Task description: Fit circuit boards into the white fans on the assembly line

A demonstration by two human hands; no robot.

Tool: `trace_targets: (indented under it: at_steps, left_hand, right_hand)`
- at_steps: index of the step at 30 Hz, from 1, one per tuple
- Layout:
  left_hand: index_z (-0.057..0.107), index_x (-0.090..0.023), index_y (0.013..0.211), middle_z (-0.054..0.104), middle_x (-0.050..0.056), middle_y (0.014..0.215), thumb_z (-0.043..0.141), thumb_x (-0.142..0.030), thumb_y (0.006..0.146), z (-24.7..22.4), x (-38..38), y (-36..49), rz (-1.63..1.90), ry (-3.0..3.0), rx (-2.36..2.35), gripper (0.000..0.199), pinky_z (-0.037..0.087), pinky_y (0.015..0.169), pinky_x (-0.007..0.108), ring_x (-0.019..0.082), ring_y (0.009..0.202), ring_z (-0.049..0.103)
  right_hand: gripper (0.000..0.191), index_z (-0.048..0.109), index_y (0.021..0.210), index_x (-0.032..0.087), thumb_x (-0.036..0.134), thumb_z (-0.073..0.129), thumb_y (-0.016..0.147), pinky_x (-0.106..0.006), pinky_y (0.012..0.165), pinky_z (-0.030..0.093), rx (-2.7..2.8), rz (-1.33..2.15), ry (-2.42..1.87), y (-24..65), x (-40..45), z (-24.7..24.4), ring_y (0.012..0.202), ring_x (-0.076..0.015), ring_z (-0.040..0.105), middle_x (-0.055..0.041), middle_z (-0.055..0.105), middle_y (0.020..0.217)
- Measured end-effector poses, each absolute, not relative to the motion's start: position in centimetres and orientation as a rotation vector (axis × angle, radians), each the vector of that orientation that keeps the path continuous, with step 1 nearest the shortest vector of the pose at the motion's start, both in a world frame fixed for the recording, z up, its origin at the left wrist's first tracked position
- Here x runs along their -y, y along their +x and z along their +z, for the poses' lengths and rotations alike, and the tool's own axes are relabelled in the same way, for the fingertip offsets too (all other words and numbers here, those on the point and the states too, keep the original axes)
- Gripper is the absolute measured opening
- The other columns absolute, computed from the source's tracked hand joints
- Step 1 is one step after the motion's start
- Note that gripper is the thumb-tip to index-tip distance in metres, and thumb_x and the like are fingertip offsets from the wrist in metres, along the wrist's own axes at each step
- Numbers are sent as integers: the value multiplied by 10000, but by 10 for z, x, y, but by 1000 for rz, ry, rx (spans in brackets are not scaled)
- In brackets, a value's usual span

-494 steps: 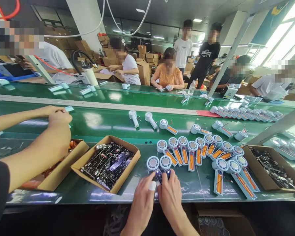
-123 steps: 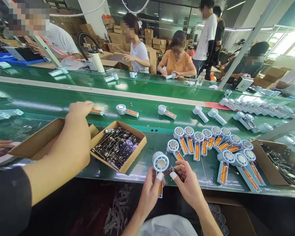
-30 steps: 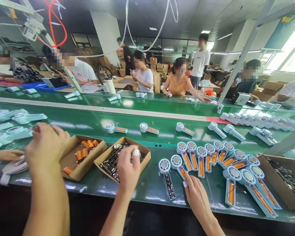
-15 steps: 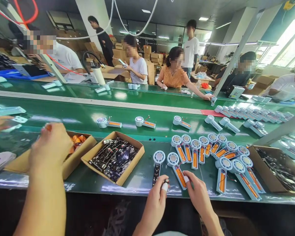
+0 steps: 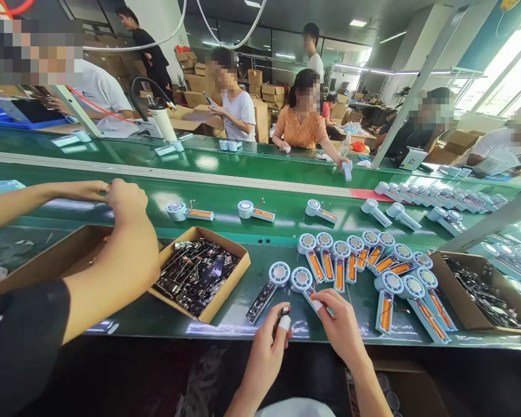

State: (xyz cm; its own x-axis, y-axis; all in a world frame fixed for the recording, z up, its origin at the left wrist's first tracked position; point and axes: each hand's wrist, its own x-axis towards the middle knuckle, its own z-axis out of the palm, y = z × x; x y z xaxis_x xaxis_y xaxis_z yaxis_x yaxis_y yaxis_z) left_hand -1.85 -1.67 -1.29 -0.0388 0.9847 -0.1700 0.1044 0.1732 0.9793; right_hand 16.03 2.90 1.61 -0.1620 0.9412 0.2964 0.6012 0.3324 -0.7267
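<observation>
My left hand (image 5: pixel 269 341), a white cover on one fingertip, pinches a small black circuit board (image 5: pixel 282 314) above the table's front edge. Just right of it, my right hand (image 5: pixel 341 321) has its fingers closed at the handle of a light-blue handheld fan (image 5: pixel 301 280). That handle is partly hidden by the fingers, and a thin wire shows beside them. A second fan (image 5: pixel 279 273), with a black board along its handle (image 5: pixel 260 302), lies to the left. Several fans with orange batteries (image 5: pixel 340 266) are grouped beyond my right hand.
A carton of black circuit boards (image 5: pixel 204 272) stands left of centre, another (image 5: pixel 481 289) at the right. A co-worker's forearm (image 5: pixel 117 260) crosses a carton (image 5: pixel 52 255) at the left. Spaced fans lie on the green belt (image 5: pixel 217 197). A slanted post (image 5: pixel 421 81) rises at the right.
The fan with the black board now has its handle angled left. My hands stay close to the same fan. The co-worker's arm on the left has reached over toward the belt.
</observation>
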Motion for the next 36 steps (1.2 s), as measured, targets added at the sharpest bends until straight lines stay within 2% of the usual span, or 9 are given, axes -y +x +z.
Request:
trace_targets:
  at_steps: [6,12,16,19,21,24,26,31,36]
  left_hand:
    - [685,-151,1074,706,73,827,566,-479,848,-20,6,-10,1070,1084,-1389,416,521,620,306,216,680,643]
    - [707,-183,1052,749,94,977,558,-418,909,-22,2,-8,1138,1244,-1368,313,546,766,330,249,869,685]
    - [712,-210,893,741,69,895,569,-368,909,-16,3,-11,1177,1377,-1364,214,533,783,325,234,836,678]
    - [695,-218,817,724,67,852,590,-407,890,-11,2,-15,1236,1373,-1428,228,527,778,334,242,830,663]
    - [679,-207,797,699,58,787,604,-486,861,-9,1,-16,1224,1243,-1464,296,522,698,322,232,752,641]
    - [635,-189,715,582,-6,601,629,-602,799,-9,0,-17,1135,993,-1394,422,447,548,270,173,574,539]
    - [596,-188,652,509,-41,547,670,-621,759,-10,0,-17,1121,874,-1308,452,413,537,251,140,539,481]
    - [619,-173,688,525,-43,588,717,-606,702,-10,-1,-17,1139,760,-1245,444,425,587,254,131,578,484]
    - [673,-155,797,543,-34,600,697,-569,689,-7,-2,-21,1080,797,-1286,428,443,605,274,151,594,510]
  right_hand:
    - [240,684,1019,219,178,460,942,-298,788,560,1938,569,-1327,156,-29,11,878,-203,706,-62,745,944]
    - [265,622,1158,201,223,503,922,-261,709,564,1798,840,-1316,148,-25,13,819,-189,723,-49,766,904]
    - [242,626,1128,200,229,524,911,-253,677,559,1754,948,-1316,140,-19,13,755,-181,713,-41,766,864]
    - [216,637,1095,203,216,511,920,-260,689,561,1814,901,-1303,135,-14,15,730,-175,693,-36,750,860]
    - [236,652,1090,214,166,522,900,-281,746,565,1929,823,-1271,133,-10,16,782,-181,688,-43,738,916]
    - [309,661,1100,230,84,517,869,-295,787,565,2077,677,-1224,130,-8,14,874,-196,681,-56,719,998]
    - [317,666,1089,234,68,479,893,-288,784,567,2107,603,-1203,129,-8,9,887,-194,681,-59,713,999]
    - [305,683,1074,231,122,412,984,-286,789,566,2062,562,-1200,127,-11,-3,880,-189,679,-62,708,979]
    - [318,680,1082,234,125,393,997,-300,801,569,2056,499,-1207,125,-11,-5,892,-193,679,-66,702,1001]
